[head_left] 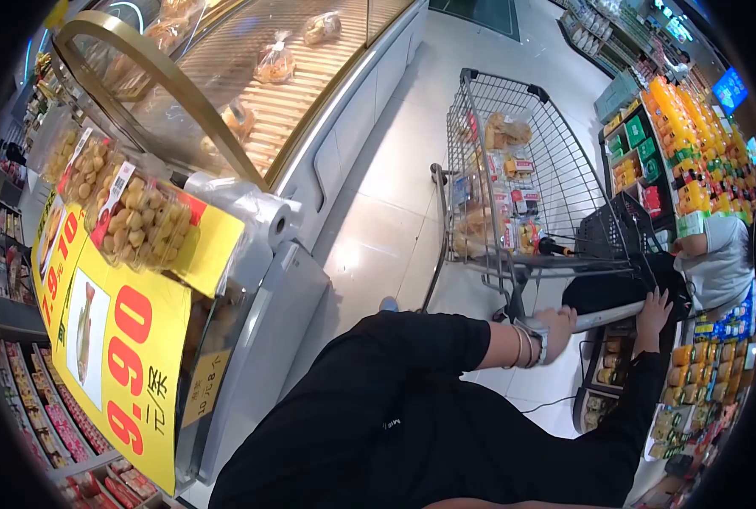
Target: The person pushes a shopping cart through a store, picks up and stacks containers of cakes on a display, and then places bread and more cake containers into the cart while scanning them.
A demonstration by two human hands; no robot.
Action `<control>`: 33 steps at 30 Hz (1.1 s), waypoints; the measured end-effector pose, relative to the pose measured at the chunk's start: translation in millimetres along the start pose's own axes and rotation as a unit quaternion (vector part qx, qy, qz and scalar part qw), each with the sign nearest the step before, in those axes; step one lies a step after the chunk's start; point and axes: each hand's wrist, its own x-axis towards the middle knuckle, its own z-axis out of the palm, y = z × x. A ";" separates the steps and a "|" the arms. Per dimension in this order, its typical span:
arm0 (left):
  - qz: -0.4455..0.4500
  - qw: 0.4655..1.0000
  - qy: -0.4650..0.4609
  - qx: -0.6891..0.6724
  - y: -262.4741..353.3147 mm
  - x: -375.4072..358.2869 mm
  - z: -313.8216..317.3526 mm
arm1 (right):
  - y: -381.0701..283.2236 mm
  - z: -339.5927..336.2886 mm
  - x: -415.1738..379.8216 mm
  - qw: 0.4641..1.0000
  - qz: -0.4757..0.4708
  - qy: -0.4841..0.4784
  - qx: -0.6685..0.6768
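Head view, items as found about my two hands:

- Left hand point(556, 333), mine: fingers curled together and clamped on the handle point(603, 317) of the shopping cart point(565, 174). A watch point(542, 343) sits at the wrist.
- Right hand point(653, 316), mine: laid at the other end of the same handle, fingers fanned apart; whether the thumb passes beneath, I cannot tell. Black sleeve point(628, 416) on that forearm.
- Shopping cart: of wire mesh, directly ahead of me on the pale tiled floor point(369, 242), its basket stretching away from the handle.
- Contents of same: bagged bread point(507, 130) towards the far end; further wrapped packs nearer to me, along the left side.
- Black bag point(599, 293), one: just beyond the handle, between my hands and the basket.
- To my left: a bakery counter point(348, 81) with bagged loaves on slats; a clear box point(145, 225) of small round brown pieces on a yellow price sign point(159, 377) reading 9.90.
- To my right: orange bottles point(692, 140) in rows; near them, another person point(719, 259) in a pale shirt.
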 end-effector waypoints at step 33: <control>-0.054 0.949 -0.075 0.303 -517.4 145.3 -291.4 | -336.2 -182.2 46.5 0.798 -0.279 -0.227 0.484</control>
